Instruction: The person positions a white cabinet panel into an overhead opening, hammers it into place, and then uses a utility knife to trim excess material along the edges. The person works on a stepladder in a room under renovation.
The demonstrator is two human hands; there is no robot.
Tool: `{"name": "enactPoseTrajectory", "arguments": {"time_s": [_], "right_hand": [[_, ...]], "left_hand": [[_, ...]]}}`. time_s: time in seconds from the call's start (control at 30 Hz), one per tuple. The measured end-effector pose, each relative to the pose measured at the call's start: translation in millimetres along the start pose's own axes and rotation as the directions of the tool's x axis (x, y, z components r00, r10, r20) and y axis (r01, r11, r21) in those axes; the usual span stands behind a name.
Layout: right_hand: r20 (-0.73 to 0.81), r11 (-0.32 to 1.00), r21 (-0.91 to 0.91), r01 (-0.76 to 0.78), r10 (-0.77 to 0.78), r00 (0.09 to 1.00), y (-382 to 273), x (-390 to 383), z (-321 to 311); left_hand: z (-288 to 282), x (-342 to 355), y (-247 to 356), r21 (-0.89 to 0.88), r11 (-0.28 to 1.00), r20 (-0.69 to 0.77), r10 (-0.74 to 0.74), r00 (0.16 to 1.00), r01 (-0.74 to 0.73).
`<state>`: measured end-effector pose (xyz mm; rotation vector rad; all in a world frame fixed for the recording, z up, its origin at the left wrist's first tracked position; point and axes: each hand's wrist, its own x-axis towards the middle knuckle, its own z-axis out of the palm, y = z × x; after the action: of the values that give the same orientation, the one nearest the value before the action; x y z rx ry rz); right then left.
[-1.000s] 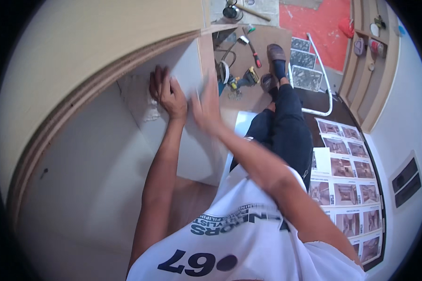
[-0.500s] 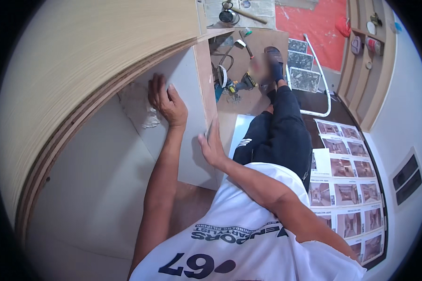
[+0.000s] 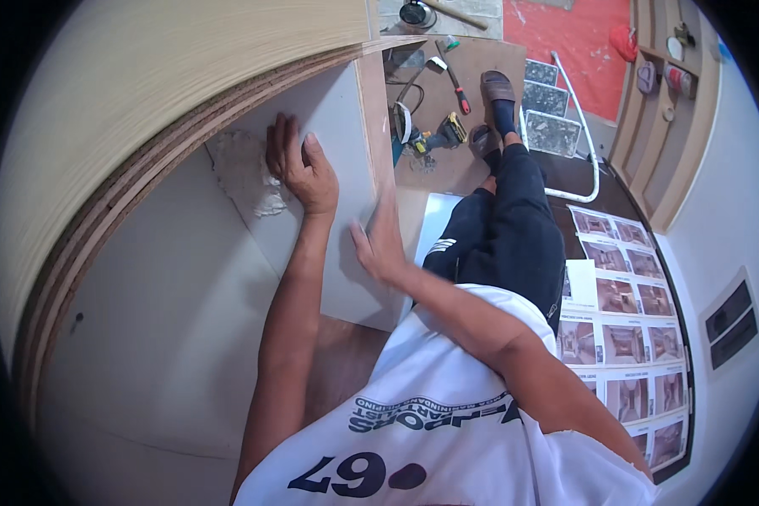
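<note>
My left hand [image 3: 309, 174] rests against the white inner panel [image 3: 350, 160] of a wooden cabinet, fingers extended and thumb apart. Beside its fingers, a crumpled, whitish patch [image 3: 244, 175] covers part of the panel; I cannot tell its material. At the panel's pale wooden front edge [image 3: 378, 126] is my right hand [image 3: 384, 244], laid flat with the thumb spread away. Its fingertips are slightly blurred by motion. No tool shows in either hand.
A cordless drill [image 3: 438, 135] and a red-handled tool [image 3: 460, 93] lie on a brown board beyond the cabinet. A step stool [image 3: 557, 126] stands near my feet. Printed picture sheets [image 3: 624, 329] lie to the right, below an open shelf unit [image 3: 670, 152].
The view has shifted slightly, so the cabinet and floor sit higher. My right hand has slid a little farther along the panel's edge. My left hand stays on the panel.
</note>
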<state>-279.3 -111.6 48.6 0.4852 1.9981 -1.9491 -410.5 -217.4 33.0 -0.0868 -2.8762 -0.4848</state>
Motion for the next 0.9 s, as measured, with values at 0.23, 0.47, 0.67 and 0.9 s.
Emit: {"name": "enactPoseTrajectory", "arguments": {"time_s": [0.23, 0.47, 0.67, 0.9], "right_hand": [[-0.189, 0.99, -0.047, 0.13, -0.136, 0.972, -37, 103, -9], [-0.106, 0.99, -0.078, 0.12, -0.128, 0.986, -40, 91, -19], [-0.173, 0.989, -0.105, 0.103, -0.12, 0.978, -23, 78, -2], [-0.165, 0.991, -0.114, 0.076, -0.094, 0.982, -72, 142, -23]], "left_hand": [[5, 2, -4, 0.013, 1.0, 0.039, -0.019, 0.999, 0.018], [3, 0, 0, -0.001, 1.0, 0.035, -0.01, 0.999, 0.01], [2, 3, -2, 0.065, 0.996, 0.011, 0.053, 0.999, -0.053], [3, 6, 3, 0.022, 0.997, 0.038, 0.079, 0.996, -0.08]]}}
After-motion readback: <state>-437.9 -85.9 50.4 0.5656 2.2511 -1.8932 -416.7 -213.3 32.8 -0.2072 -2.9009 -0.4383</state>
